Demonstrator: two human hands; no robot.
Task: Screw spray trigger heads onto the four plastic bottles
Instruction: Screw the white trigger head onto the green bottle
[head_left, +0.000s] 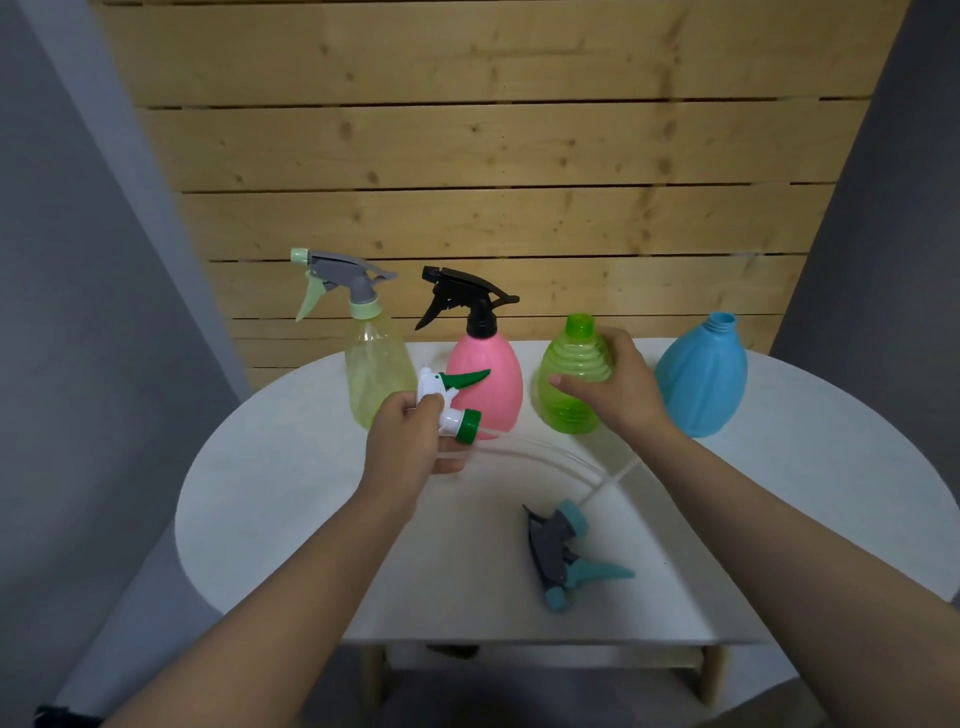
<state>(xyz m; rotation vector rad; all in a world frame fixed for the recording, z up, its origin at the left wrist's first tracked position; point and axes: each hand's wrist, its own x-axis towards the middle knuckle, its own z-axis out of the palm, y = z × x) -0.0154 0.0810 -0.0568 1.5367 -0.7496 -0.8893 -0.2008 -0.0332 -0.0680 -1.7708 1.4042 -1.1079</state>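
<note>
Currently 4 bottles stand in a row along the far edge of the white tabletop (291, 499), in front of a wooden slat wall (498, 156). From left: yellow bottle (376, 379) with a grey and pale green trigger head (343, 283) screwed on; pink bottle (485, 387) with a black trigger head (465, 299) screwed on; green bottle (569, 379), neck open; blue bottle (701, 376), neck open. Count: 2 capped, 2 uncapped.

Trigger heads total 4: 2 on bottles, 1 in hand, 1 loose. Left hand (410, 441), fingers closed around the white trigger head with green collar (452, 408), holds it above the tabletop in front of the yellow and pink bottles; its clear tube (545, 457) trails right. Right hand (618, 384), fingers wrapped on the green bottle's right side, thumb on its front.

The grey and teal trigger head (563, 556) lies on its side near the front right of the tabletop, apart from both hands, with its own tube running toward the green bottle.
</note>
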